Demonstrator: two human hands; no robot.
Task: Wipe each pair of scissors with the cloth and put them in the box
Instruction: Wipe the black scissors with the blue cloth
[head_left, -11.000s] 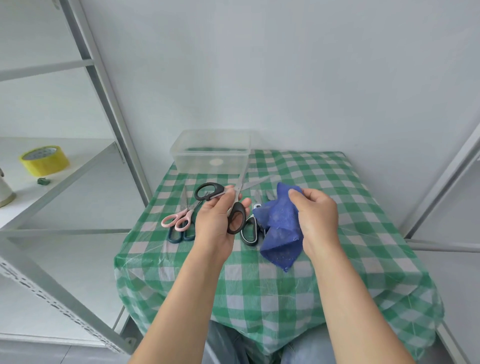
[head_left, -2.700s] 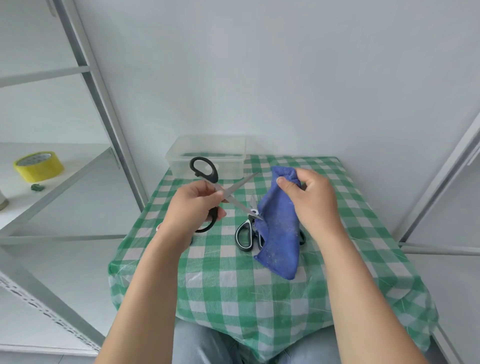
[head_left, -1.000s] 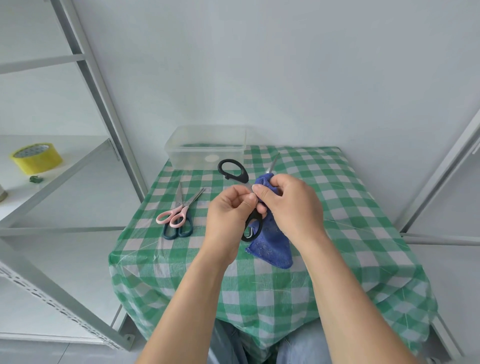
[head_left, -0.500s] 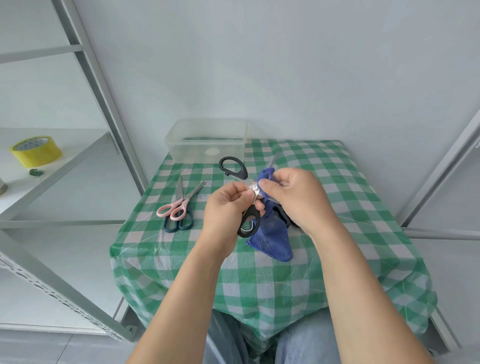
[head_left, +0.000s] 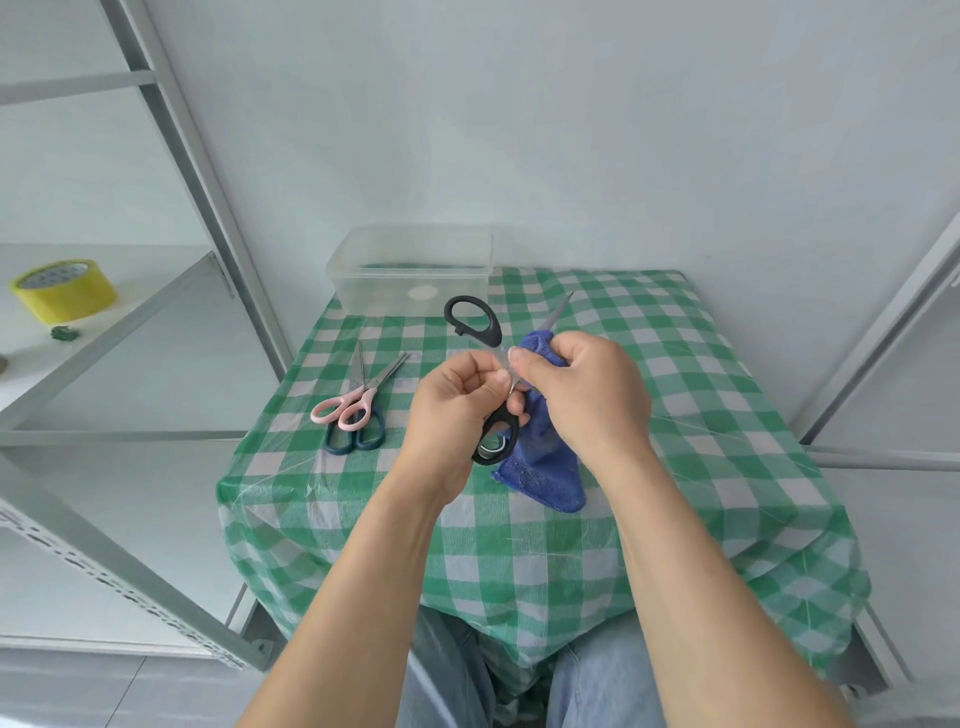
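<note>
My left hand (head_left: 457, 400) grips the black-handled scissors (head_left: 475, 322) near their pivot, held above the table with the handles spread apart. One blade tip pokes out past my right hand toward the back. My right hand (head_left: 587, 395) pinches the blue cloth (head_left: 545, 462) around that blade; the cloth hangs down toward the tablecloth. The clear plastic box (head_left: 410, 270) stands at the table's back left. Pink-handled scissors (head_left: 353, 400) lie on top of dark blue-handled scissors (head_left: 358, 441) at the table's left. A black and white handle shows through the lower loop of the held scissors.
The small table has a green and white checked cloth (head_left: 675, 415). A grey metal shelf frame (head_left: 171, 130) stands on the left, with a yellow tape roll (head_left: 62, 288) on its shelf. White walls close in behind, and a metal frame runs along the right.
The hands have stayed close together on the black scissors while the cloth slides along the blade. Earlier the scissors were held wide open, apart from the cloth.
</note>
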